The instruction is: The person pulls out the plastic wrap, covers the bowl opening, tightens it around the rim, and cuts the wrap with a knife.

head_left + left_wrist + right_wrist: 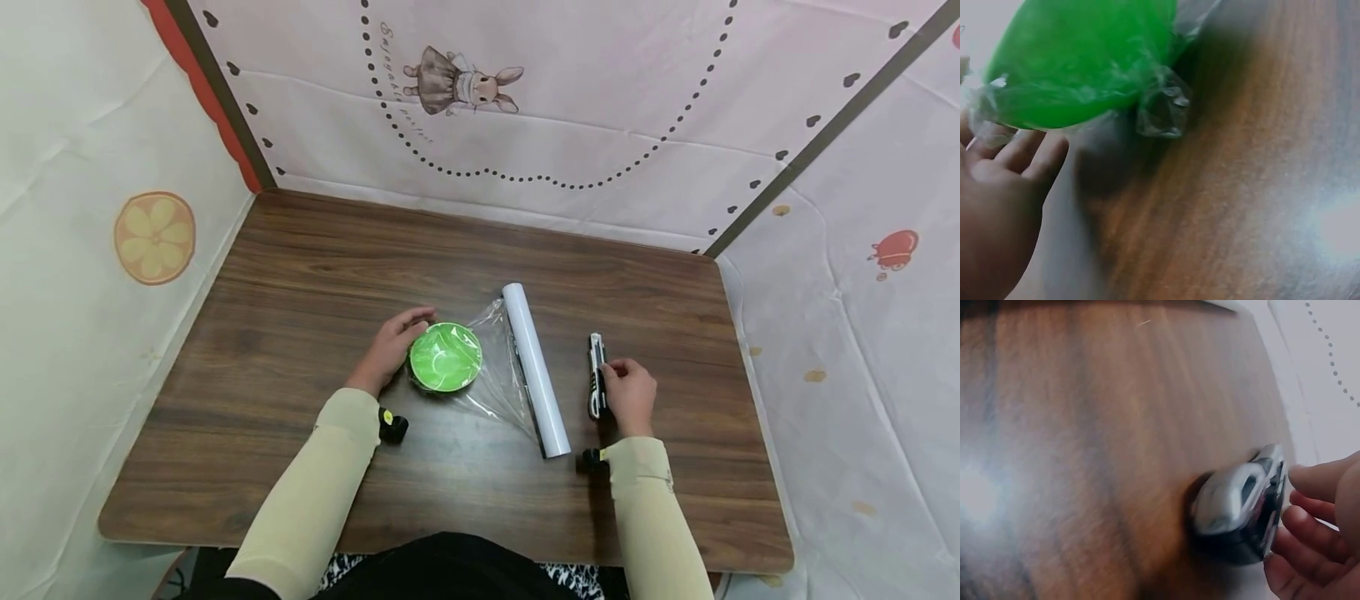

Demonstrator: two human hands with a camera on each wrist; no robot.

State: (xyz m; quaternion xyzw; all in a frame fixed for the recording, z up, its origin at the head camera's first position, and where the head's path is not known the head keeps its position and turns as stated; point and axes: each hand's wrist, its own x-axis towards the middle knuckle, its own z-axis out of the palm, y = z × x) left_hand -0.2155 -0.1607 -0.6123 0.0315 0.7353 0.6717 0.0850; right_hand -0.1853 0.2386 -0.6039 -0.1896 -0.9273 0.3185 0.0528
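A round green bowl (446, 357), covered in clear plastic film, is left of the table's middle. My left hand (390, 348) is at its left side, fingers extended along the rim; in the left wrist view, the fingertips (1052, 150) sit right at the bowl's crinkled film edge. To the right lies a silver-and-black utility knife (596, 379), pointing away from me. My right hand (632, 396) is beside the knife's right side, thumb and fingers close against it. In the right wrist view the loosely bent fingers (1310, 534) are alongside the knife (1235, 503), not wrapped round it.
A long white roll (536, 371) lies between bowl and knife. A sheet of clear film (495, 367) stretches from it toward the bowl. Printed cloth walls (487, 150) stand around the brown wooden table (337, 250) at the back and both sides.
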